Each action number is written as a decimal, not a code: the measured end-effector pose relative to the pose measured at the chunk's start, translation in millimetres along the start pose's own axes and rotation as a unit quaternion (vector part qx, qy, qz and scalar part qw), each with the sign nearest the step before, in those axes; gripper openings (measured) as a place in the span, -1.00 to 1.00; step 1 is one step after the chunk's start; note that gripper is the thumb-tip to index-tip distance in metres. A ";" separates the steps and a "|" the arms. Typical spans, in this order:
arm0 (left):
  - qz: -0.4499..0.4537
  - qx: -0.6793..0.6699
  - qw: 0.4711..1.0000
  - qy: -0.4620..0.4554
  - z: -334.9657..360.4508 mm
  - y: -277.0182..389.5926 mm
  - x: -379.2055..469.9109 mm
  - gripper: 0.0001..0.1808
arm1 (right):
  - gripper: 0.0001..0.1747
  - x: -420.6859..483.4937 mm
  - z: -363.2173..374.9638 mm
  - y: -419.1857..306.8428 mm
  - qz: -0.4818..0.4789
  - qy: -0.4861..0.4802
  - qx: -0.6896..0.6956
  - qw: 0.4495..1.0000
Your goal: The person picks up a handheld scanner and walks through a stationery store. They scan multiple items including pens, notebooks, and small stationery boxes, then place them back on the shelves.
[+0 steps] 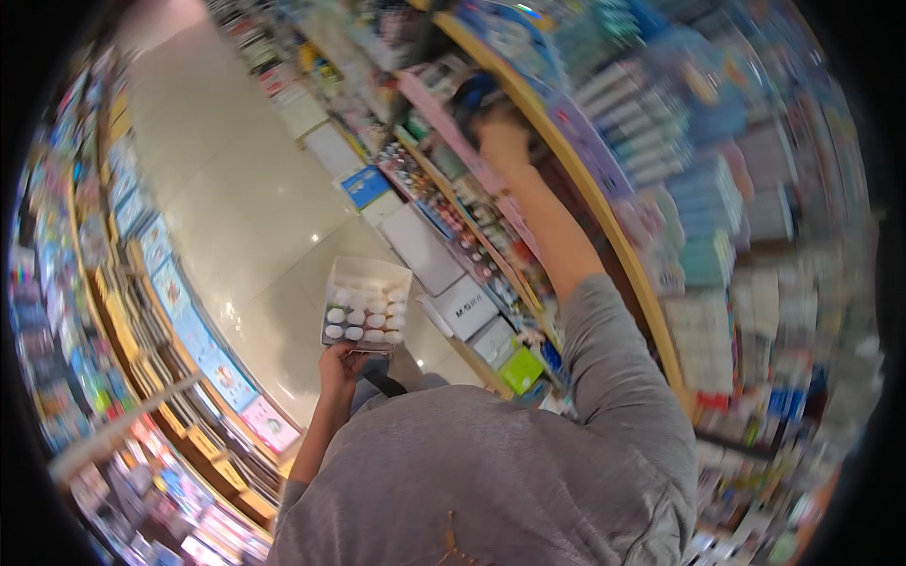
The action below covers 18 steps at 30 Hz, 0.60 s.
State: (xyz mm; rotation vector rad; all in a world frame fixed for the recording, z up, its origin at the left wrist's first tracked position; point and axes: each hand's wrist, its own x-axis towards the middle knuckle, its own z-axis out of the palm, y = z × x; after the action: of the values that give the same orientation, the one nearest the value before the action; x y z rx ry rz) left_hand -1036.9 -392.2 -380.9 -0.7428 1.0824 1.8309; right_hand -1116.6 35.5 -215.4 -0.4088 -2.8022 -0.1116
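My left hand (342,364) grips the near edge of an open white box (368,304), held over the floor in front of my body. Rows of white-capped bottles or tubes (355,317) stand in it. My right arm stretches up and right into a wooden shelf unit, where my right hand (501,131) is blurred by motion beside a dark blue and black thing (476,92). Whether the fingers hold that thing cannot be made out. A pink shelf strip (446,127) runs just left of the hand.
Shelves packed with stationery, notebooks (697,219) and small goods rise at the right, behind a wooden shelf edge (601,205). White cartons (463,308) and a green box (522,370) line the lower shelf. Across the tiled aisle (248,212) stands another shelf row with flat blue packs (212,361).
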 end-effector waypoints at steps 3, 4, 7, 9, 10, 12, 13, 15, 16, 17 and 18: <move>-0.024 0.022 0.999 -0.025 11.5 1.1 6.5 -0.82 | -0.52 -57.6 -20.8 1.1 0.032 0.066 0.073 0.995; -0.024 0.024 0.999 -0.030 16.0 1.3 8.5 -0.81 | -0.54 -77.8 -28.7 4.3 0.052 0.182 0.101 0.977; -0.040 0.056 0.996 -0.049 30.3 4.2 10.3 -0.80 | -0.56 -142.5 -52.7 14.3 0.045 0.170 0.086 0.981; -0.049 0.077 0.994 -0.063 44.0 0.3 11.0 -0.78 | -0.57 -178.3 -66.7 27.4 0.107 0.077 0.061 0.989; -0.051 0.094 0.992 -0.064 48.0 0.3 9.5 -0.75 | -0.57 -195.3 -70.4 31.5 0.134 0.030 0.053 0.989; -0.044 0.096 0.990 -0.093 64.6 -7.1 11.7 -0.73 | -0.58 -216.5 -77.0 52.0 0.136 0.054 0.044 0.988; -0.044 0.097 0.988 -0.113 68.7 -11.2 9.4 -0.73 | -0.58 -235.1 -78.7 55.9 0.126 0.119 0.050 0.984; -0.057 0.125 0.983 -0.125 69.7 -18.8 0.4 -0.73 | -0.57 -266.8 -79.6 60.3 0.206 0.110 0.046 0.971; -0.061 0.138 0.981 -0.123 74.9 -25.8 -0.6 -0.74 | -0.55 -278.7 -80.4 62.1 0.277 0.040 0.033 0.960; -0.063 0.152 0.980 -0.108 80.1 -31.4 -0.4 -0.74 | -0.53 -285.1 -80.4 64.1 0.366 -0.064 0.023 0.928; -0.066 0.153 0.976 -0.137 90.9 -40.6 2.9 -0.75 | -0.52 -288.3 -83.4 71.1 0.316 0.028 0.071 0.946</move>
State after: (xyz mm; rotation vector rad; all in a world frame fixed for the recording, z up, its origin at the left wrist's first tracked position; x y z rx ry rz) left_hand -1007.9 -299.7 -358.0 -0.3582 1.0721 1.5522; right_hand -808.9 16.6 -223.3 -1.2102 -2.4593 0.2153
